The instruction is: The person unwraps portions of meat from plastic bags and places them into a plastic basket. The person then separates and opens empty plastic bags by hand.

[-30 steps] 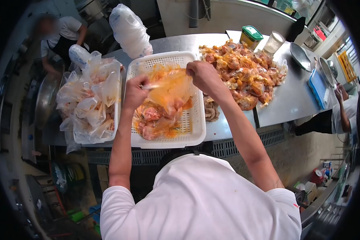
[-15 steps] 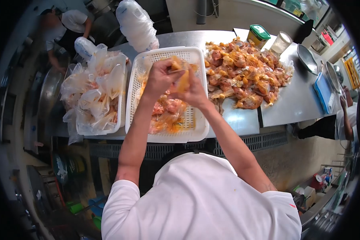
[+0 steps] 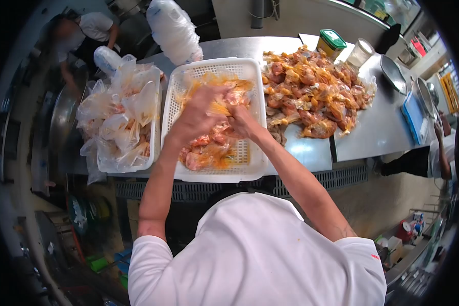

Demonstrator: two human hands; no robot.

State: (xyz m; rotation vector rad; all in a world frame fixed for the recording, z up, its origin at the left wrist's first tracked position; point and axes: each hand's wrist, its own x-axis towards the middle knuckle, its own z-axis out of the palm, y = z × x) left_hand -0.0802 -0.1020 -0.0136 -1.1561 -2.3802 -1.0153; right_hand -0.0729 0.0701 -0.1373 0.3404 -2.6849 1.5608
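A white perforated basket [image 3: 257, 163] on the steel table holds several plastic bags of raw meat [image 3: 204, 153] with orange marinade. Over the basket's middle, my left hand [image 3: 200, 115] is smeared by motion, so its fingers cannot be made out. My right hand [image 3: 239, 121] is just beside it, fingers closed around part of an orange-stained bag [image 3: 218, 108]. To the right of the basket lies a large heap of bagged, marinated meat [image 3: 316, 92]. On the left, another white tray [image 3: 153, 153] is piled with clear bags of meat [image 3: 120, 117].
A wrapped plastic stack [image 3: 173, 33] stands behind the basket. Farther right are a green-lidded tub [image 3: 331, 43], a clear jar [image 3: 361, 52], a dark tray [image 3: 393, 74] and a blue-edged board [image 3: 414, 117]. One person [image 3: 94, 30] is at the back left, another [image 3: 441, 153] at the right.
The orange-stained bag was stretched between my hands, then bunched up between them. My hands are now lower over the basket, and my left hand has moved slightly left of my right.
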